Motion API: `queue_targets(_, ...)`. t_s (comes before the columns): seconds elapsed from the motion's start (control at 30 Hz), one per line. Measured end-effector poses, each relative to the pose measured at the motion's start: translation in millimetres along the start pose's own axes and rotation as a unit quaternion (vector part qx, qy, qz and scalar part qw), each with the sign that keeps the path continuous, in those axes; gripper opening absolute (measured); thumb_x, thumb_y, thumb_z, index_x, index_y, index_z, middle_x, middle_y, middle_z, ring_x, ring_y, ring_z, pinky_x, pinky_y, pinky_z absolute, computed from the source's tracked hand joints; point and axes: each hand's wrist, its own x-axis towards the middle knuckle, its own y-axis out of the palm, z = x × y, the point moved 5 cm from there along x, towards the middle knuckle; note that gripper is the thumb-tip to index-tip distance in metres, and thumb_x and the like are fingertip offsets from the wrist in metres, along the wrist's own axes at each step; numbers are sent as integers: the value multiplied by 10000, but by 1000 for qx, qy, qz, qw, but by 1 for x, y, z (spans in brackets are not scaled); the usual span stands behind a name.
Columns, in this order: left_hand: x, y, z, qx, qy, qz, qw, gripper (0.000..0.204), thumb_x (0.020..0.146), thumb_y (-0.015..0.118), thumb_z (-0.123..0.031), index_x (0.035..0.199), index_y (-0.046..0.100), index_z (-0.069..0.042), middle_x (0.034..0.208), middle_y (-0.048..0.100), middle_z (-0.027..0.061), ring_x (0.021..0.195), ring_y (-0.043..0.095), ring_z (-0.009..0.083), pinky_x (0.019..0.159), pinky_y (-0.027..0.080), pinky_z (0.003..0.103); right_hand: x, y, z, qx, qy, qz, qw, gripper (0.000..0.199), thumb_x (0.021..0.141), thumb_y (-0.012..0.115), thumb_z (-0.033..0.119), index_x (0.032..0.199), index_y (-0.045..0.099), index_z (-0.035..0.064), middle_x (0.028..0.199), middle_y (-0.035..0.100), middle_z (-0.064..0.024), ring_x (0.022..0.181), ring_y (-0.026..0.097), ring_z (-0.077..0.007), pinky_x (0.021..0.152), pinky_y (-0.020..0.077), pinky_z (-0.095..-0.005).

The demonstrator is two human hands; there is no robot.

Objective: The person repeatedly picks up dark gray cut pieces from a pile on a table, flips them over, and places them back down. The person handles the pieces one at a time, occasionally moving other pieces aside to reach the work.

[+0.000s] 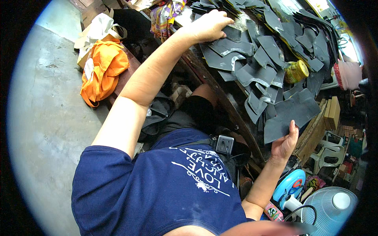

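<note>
Over the far part of the workbench [210, 78], my left hand [212, 26] is closed, its fingertips at the edge of a small dark grey cut piece [233, 34]. My right hand [285, 144] grips a larger dark grey cut piece [291, 112] at its near edge, thumb up. That piece is tilted above the bench's right end. Between my hands lies a loose heap of dark curved pieces [256, 74], some with pale, whitish edges. A yellow-lidded jar [297, 71] lies among them. Parts of both hands' fingers are hidden.
More dark pieces [311, 39] are stacked at the far side. An orange bag [104, 69] and a patterned cloth [165, 17] are to the left. A fan [330, 210], a white plastic stool [330, 151] and a pink wrapped roll [349, 74] stand on the right.
</note>
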Motion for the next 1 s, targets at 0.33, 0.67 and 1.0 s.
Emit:
queue_targets(0.33,-13,-115,-37,-57,-58,-228,970,237,790,615,-31,1012,696,-52,941,621,152,894,629,333,785,507,408,1,12,6,-17,-3,-19,1000,117,907,660,100,902,552,54,1031,639,-102,942,631,-211,870,524,-388)
queue_targets(0.67,-47,-15,-152,-667,-142,100,725,408,833,656,-61,1215,569,54,996,705,106,863,647,124,772,533,272,19,36,12,-61,-68,21,996,199,912,644,72,1080,584,-17,1014,671,-121,884,668,-187,816,549,-323)
queue_targets(1.0,-50,-2,-170,-715,-152,124,671,342,840,596,-41,1165,599,67,899,702,85,729,639,95,645,533,247,14,71,21,-63,-70,91,991,351,893,653,13,1206,505,-44,1136,635,-156,979,645,-201,892,533,-338)
